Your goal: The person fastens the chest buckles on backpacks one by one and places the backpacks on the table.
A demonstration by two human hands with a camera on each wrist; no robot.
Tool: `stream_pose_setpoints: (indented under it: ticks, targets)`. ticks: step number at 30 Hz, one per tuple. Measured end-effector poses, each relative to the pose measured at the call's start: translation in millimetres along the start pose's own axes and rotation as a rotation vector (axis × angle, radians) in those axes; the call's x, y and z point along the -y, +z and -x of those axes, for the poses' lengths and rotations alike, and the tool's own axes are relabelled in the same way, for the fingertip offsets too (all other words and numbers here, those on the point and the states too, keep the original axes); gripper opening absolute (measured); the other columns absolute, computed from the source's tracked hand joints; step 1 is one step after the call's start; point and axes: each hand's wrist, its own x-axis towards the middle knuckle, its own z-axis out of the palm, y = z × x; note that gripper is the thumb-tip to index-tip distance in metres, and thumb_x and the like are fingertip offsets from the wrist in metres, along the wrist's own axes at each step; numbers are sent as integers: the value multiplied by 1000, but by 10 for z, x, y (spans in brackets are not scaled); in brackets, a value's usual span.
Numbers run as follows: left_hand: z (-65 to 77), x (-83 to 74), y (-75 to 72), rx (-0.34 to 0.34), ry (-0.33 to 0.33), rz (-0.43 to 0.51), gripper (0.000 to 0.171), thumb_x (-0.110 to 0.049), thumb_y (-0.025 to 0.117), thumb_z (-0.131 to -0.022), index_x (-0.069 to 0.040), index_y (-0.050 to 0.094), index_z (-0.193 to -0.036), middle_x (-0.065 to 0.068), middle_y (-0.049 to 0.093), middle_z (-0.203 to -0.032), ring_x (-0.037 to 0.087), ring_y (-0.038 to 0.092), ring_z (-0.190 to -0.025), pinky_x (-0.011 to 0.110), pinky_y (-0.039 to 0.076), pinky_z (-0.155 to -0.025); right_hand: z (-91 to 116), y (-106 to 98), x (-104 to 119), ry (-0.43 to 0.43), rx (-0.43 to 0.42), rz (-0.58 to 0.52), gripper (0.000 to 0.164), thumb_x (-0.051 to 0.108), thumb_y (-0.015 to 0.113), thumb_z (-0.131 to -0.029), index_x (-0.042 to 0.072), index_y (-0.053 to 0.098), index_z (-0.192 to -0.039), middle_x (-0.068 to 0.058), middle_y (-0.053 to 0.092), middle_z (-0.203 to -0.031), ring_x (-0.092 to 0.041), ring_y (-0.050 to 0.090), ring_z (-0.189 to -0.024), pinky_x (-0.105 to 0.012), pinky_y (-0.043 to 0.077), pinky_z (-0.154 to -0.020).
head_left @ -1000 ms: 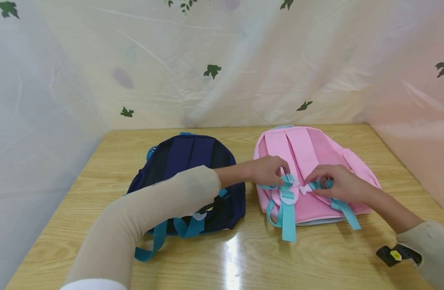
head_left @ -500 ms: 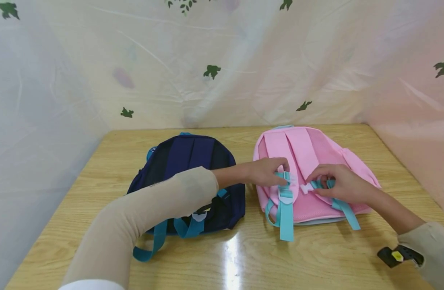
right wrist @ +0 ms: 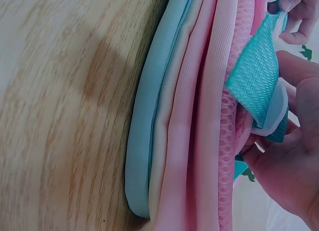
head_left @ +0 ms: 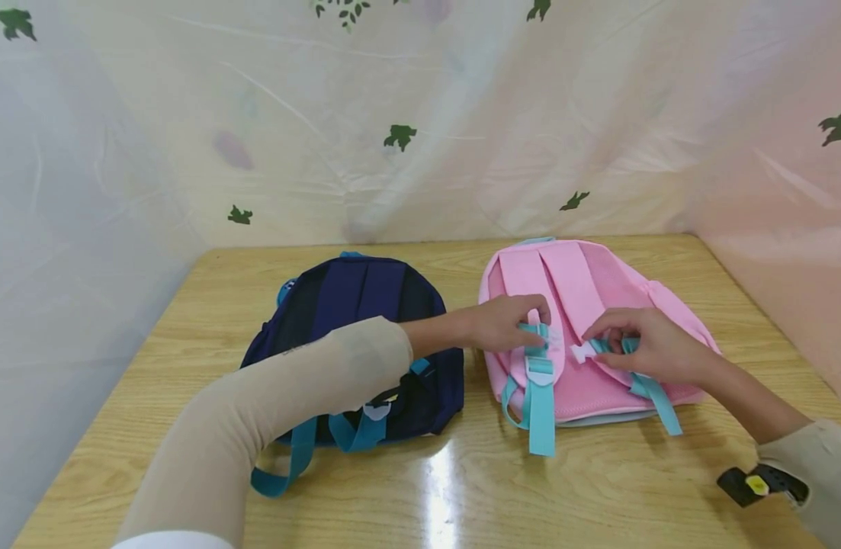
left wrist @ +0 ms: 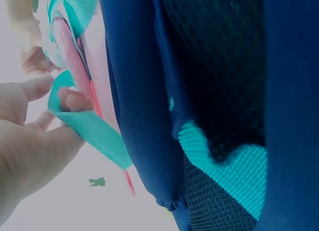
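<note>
A pink backpack [head_left: 578,271] lies on the right of the wooden table, its shoulder straps facing up. My left hand [head_left: 505,324] pinches a turquoise webbing strap [left wrist: 94,133] at the bag's left shoulder strap; the left wrist view shows the webbing looped about the fingers. On the other shoulder strap, my right hand [head_left: 656,347] pinches turquoise webbing beside a pale buckle piece [head_left: 583,352], which points toward the left hand. A gap of pink fabric lies between the two hands. Loose turquoise strap ends [head_left: 542,419] hang over the bag's lower edge.
A navy backpack [head_left: 341,305] lies to the left, partly beneath my left forearm, with blue straps [head_left: 293,461] trailing onto the table [head_left: 489,496]. A patterned pale curtain [head_left: 310,122] stands behind the table and along both sides. A black strap [head_left: 743,484] hangs at my right sleeve.
My left hand has shifted slightly left with its webbing, and the gap to the pale buckle piece has widened. My right hand stays almost in place.
</note>
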Motion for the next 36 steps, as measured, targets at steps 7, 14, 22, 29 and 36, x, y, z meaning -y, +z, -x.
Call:
stream_pose_setpoints:
  ticks: [7,14,22,29,36]
  targets:
    - [-27,11,-7,-68,58,-42,24,-10,70,-99,2,65,-119,8,57,-95,16,51,-88,16,42,-74,8,1,-13,-9,-41,-6,33,-3,88,-77,13,77,-104,11,59,-77,-8,54,-68,-21,46,-58]
    - [-42,21,-1,-108,76,-5,22,-7,73,-96,4,67,-114,6,58,-90,14,51,-85,14,42,-74,8,0,-29,-51,-81,-15,37,-8,86,-77,14,77,-106,8,63,-80,-9,55,-71,-20,45,-60]
    - [-45,-7,-3,-134,74,56,21,-6,74,-96,4,67,-113,6,59,-92,14,53,-86,13,44,-75,-18,-26,31,-97,-120,-24,35,-9,84,-79,13,77,-106,10,67,-84,-7,56,-74,-19,45,-62]
    - [-45,0,19,-148,54,69,20,-7,74,-96,3,67,-112,6,58,-92,13,53,-84,14,44,-74,-49,-3,52,-85,-136,-35,33,-8,83,-80,12,78,-105,8,68,-83,-7,56,-72,-19,44,-62]
    - [-50,-12,27,-155,56,55,21,-8,75,-95,2,67,-112,5,59,-91,12,52,-81,13,43,-73,-61,3,64,-81,-130,-69,31,-9,82,-81,11,77,-105,7,67,-81,-8,56,-71,-21,45,-60]
